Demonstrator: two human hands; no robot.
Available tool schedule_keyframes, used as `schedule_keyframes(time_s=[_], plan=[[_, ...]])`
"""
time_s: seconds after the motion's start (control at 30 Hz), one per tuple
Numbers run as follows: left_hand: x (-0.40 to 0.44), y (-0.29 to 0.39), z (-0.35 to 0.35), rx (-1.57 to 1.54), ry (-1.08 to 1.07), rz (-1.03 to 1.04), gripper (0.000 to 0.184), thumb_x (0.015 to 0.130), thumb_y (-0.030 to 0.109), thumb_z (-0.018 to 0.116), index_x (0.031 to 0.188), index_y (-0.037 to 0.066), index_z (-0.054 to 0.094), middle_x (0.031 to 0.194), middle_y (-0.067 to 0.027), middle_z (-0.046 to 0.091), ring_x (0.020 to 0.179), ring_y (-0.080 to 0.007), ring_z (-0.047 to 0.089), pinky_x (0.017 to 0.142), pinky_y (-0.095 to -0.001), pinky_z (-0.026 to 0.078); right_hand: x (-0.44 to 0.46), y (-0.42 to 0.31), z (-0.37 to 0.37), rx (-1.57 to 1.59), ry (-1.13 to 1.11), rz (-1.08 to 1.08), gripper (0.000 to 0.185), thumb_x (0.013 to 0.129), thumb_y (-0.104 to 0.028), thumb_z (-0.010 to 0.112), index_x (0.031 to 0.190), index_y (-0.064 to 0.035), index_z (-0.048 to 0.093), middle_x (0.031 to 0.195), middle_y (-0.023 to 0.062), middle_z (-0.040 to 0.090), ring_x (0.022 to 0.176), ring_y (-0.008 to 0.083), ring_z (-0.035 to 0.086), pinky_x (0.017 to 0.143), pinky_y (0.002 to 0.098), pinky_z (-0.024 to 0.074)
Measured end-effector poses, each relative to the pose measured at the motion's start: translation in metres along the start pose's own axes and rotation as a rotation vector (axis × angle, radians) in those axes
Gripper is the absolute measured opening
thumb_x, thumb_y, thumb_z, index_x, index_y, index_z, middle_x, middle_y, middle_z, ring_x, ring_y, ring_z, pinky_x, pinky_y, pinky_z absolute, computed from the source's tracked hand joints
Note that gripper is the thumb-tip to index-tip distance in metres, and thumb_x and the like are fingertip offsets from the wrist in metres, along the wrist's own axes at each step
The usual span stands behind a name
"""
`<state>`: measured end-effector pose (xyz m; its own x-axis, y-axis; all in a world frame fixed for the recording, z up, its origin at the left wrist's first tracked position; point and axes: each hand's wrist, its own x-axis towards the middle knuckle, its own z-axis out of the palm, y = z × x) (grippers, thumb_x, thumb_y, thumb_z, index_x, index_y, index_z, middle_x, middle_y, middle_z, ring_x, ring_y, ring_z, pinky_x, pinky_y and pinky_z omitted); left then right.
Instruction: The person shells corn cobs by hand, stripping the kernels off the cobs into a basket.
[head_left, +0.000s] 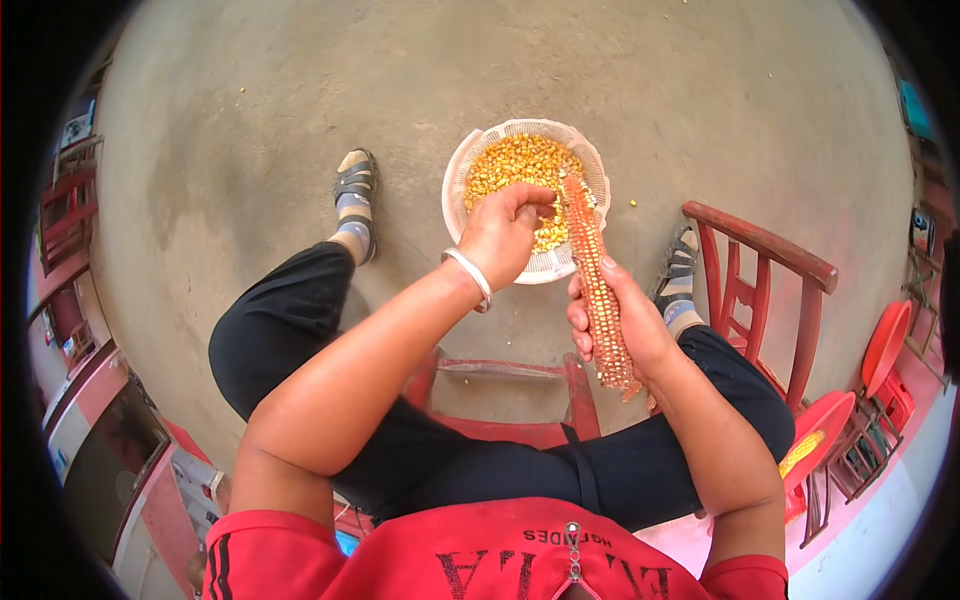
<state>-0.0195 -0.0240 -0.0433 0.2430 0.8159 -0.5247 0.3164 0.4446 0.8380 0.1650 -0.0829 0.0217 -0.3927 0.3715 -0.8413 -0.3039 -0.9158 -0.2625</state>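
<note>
My right hand (635,320) is wrapped around the lower half of a corn cob (592,265), which stands tilted with its top over the basket. The cob is reddish and mostly bare of kernels, with pale rows of empty sockets and frayed bits at the lower end. Close to its upper left side, my left hand (505,230) has its fingers curled in; whatever lies in them is hidden. A white bracelet circles that wrist. Below both hands, a round white plastic basket (452,180) on the floor holds loose yellow corn kernels (525,160).
A red wooden chair (765,240) stands beside my right leg. Under my legs is a red wooden seat (500,430). Farther right, red basins (820,435) appear, one with yellow corn. A few stray kernels dot the concrete floor (700,100).
</note>
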Motion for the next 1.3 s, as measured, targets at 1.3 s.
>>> schedule_keyframes(time_s=[1.3], plan=[[-0.048,0.014,-0.013,-0.957,-0.239,-0.711,0.043,0.102,0.03,0.036,0.132,0.001,0.044,0.094,-0.0095,0.058,0.08,-0.0207,0.06,0.074,-0.0357,0.054,0.209,0.006,-0.246,-1.381,0.934,-0.368,0.021,0.083,-0.018,0.066,0.099,-0.0081,0.058,0.093,0.0153,0.064,0.091,0.0355,0.062,0.078,0.0456,0.0494]])
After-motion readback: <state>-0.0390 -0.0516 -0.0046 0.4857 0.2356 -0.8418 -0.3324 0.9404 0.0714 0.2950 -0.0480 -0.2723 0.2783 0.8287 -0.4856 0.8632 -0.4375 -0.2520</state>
